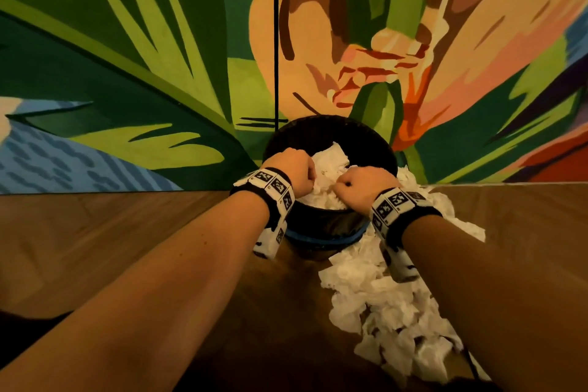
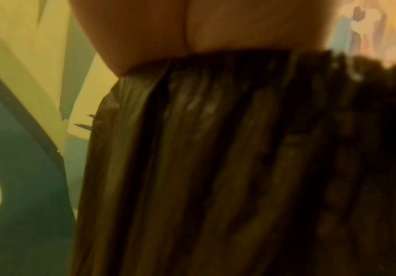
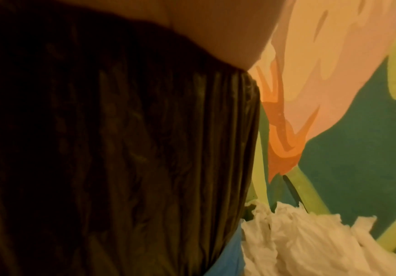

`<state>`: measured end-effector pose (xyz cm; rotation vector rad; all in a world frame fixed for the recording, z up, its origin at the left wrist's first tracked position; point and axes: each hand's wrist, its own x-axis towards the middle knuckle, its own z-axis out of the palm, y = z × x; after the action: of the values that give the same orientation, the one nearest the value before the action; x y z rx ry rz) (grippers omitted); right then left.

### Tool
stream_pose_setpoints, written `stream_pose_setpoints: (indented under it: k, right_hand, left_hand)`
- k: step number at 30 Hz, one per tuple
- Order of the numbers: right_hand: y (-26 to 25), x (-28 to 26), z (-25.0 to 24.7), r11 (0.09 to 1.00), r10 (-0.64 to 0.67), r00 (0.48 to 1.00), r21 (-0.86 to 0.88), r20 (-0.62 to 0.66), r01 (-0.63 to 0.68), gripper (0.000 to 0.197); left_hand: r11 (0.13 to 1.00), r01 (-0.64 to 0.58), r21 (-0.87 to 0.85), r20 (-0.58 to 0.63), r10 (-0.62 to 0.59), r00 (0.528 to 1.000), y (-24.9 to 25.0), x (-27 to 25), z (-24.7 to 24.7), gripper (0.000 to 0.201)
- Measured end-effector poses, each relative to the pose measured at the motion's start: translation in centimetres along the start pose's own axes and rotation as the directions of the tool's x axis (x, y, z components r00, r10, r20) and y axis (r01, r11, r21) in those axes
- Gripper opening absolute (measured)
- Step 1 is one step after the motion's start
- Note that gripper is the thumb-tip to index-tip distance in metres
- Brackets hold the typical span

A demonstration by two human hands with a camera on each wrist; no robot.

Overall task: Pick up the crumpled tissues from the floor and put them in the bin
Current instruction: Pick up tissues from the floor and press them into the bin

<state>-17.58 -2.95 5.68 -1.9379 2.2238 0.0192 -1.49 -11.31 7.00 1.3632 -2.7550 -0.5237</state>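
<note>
A round bin with a black liner (image 1: 331, 129) stands on the floor against the painted wall. A heap of white crumpled tissues (image 1: 327, 165) fills its mouth. Both of my hands are over that heap with fingers curled down into it: the left hand (image 1: 297, 169) at its left side, the right hand (image 1: 362, 183) at its right. The fingertips are buried in the paper. More crumpled tissues (image 1: 381, 312) trail across the floor to the right of the bin. The wrist views show only the liner's pleated outer side (image 2: 216, 168) (image 3: 121, 149) and the heel of each hand.
A mural wall (image 1: 159, 73) rises directly behind the bin. The wooden floor (image 1: 111, 248) is bare to the left. Tissues on the floor (image 3: 310, 242) also lie behind the bin's right side, by its blue lower wall (image 3: 230, 257).
</note>
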Motion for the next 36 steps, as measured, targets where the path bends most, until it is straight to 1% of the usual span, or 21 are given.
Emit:
stream_pose_setpoints:
  k: [1, 3, 5, 7, 9, 12, 13, 15, 17, 19, 20, 22, 23, 25, 26, 28, 31, 32, 34, 35, 36]
  right_hand:
    - [-0.1, 0.1, -0.1, 0.999, -0.003, 0.999, -0.044, 0.048, 0.005, 0.047]
    - [-0.3, 0.4, -0.2, 0.994, 0.01, 0.993, -0.11, 0.12, 0.003, 0.052]
    - [-0.5, 0.5, -0.4, 0.989, 0.027, 0.989, -0.15, 0.144, -0.005, 0.054]
    - [-0.8, 0.1, -0.6, 0.99, 0.026, 0.993, -0.141, 0.116, -0.009, 0.053]
    - [-0.8, -0.3, -0.7, 0.998, 0.026, 0.999, -0.05, 0.034, -0.025, 0.048]
    - [-0.8, -1.3, -1.2, 0.997, 0.02, 0.995, 0.075, -0.094, -0.013, 0.03]
    - [-0.8, -1.6, -1.5, 0.995, 0.017, 0.993, 0.096, -0.117, -0.006, 0.028]
    - [-0.6, -2.3, -2.2, 0.991, 0.003, 0.985, 0.132, -0.17, 0.019, 0.033]
    - [0.0, -3.3, -2.9, 0.982, -0.001, 0.958, 0.179, -0.287, 0.055, 0.034]
    - [1.1, -4.4, -3.7, 0.972, 0.02, 0.905, 0.219, -0.424, 0.082, 0.033]
    - [1.9, -5.0, -4.0, 0.966, 0.051, 0.883, 0.248, -0.467, 0.075, 0.033]
    - [3.7, -6.2, -4.3, 0.948, 0.143, 0.856, 0.316, -0.496, 0.025, 0.033]
    - [4.7, -6.7, -4.2, 0.94, 0.187, 0.846, 0.342, -0.499, -0.007, 0.032]
    - [6.8, -7.9, -3.5, 0.927, 0.265, 0.822, 0.367, -0.504, -0.073, 0.031]
    - [7.8, -8.4, -3.0, 0.921, 0.299, 0.813, 0.374, -0.499, -0.11, 0.03]
    - [9.6, -9.5, -1.6, 0.903, 0.365, 0.808, 0.388, -0.462, -0.186, 0.028]
    - [11.3, -11.1, 1.2, 0.866, 0.421, 0.838, 0.429, -0.346, -0.258, 0.026]
    - [11.8, -11.6, 2.3, 0.858, 0.425, 0.86, 0.429, -0.283, -0.283, 0.027]
    - [12.1, -12.4, 4.3, 0.863, 0.418, 0.902, 0.356, -0.109, -0.357, 0.031]
    - [12.2, -12.9, 5.4, 0.864, 0.421, 0.907, 0.309, -0.008, -0.398, 0.034]
    - [12.3, -13.2, 6.4, 0.858, 0.425, 0.901, 0.278, 0.09, -0.432, 0.037]
  left_hand:
    - [1.0, -0.01, 0.026, 0.024, 0.009, 1.0, 0.1, -0.1, -0.1, 0.015]
    - [0.997, -0.02, 0.078, 0.07, 0.014, 0.997, 0.1, -0.2, -0.3, 0.032]
    - [0.994, -0.002, 0.109, 0.122, -0.011, 0.992, 0.4, -0.4, -0.4, 0.04]
    - [0.99, 0.006, 0.144, 0.133, -0.025, 0.991, 0.7, -0.8, -0.4, 0.041]
    - [0.985, 0.001, 0.172, 0.09, -0.017, 0.996, 0.9, -1.3, -0.4, 0.041]
    - [0.985, -0.029, 0.172, 0.028, 0.024, 0.999, 0.9, -2.0, -1.0, 0.034]
    - [0.988, -0.041, 0.15, 0.023, 0.038, 0.999, 0.9, -2.1, -1.4, 0.031]
    - [0.994, -0.053, 0.097, 0.016, 0.051, 0.999, 1.1, -2.2, -2.6, 0.026]
    - [0.995, -0.04, 0.087, -0.01, 0.041, 0.999, 1.4, -2.4, -3.7, 0.024]
    - [0.992, -0.03, 0.126, -0.065, 0.038, 0.997, 1.9, -2.4, -4.9, 0.023]
    - [0.99, -0.026, 0.136, -0.111, 0.042, 0.993, 2.3, -2.5, -5.4, 0.023]
    - [0.994, -0.036, 0.1, -0.211, 0.057, 0.976, 3.5, -2.6, -6.3, 0.025]
    - [0.995, -0.068, 0.066, -0.262, 0.083, 0.962, 4.3, -2.7, -6.7, 0.027]
    - [0.983, -0.182, -0.006, -0.346, 0.169, 0.923, 6.6, -3.3, -6.8, 0.026]
    - [0.969, -0.246, -0.036, -0.367, 0.216, 0.905, 7.9, -3.8, -6.6, 0.024]
    - [0.932, -0.35, -0.095, -0.351, 0.298, 0.888, 10.8, -4.9, -5.0, 0.021]
    - [0.891, -0.422, -0.166, -0.222, 0.383, 0.897, 14.3, -6.3, -0.6, 0.019]
    - [0.887, -0.426, -0.179, -0.162, 0.401, 0.902, 15.0, -6.6, 1.2, 0.019]
    - [0.898, -0.395, -0.193, -0.039, 0.395, 0.918, 15.4, -7.0, 4.9, 0.02]
    - [0.908, -0.363, -0.209, 0.021, 0.376, 0.926, 15.2, -7.1, 6.8, 0.021]
    - [0.92, -0.316, -0.23, 0.082, 0.342, 0.936, 14.7, -7.2, 8.7, 0.021]
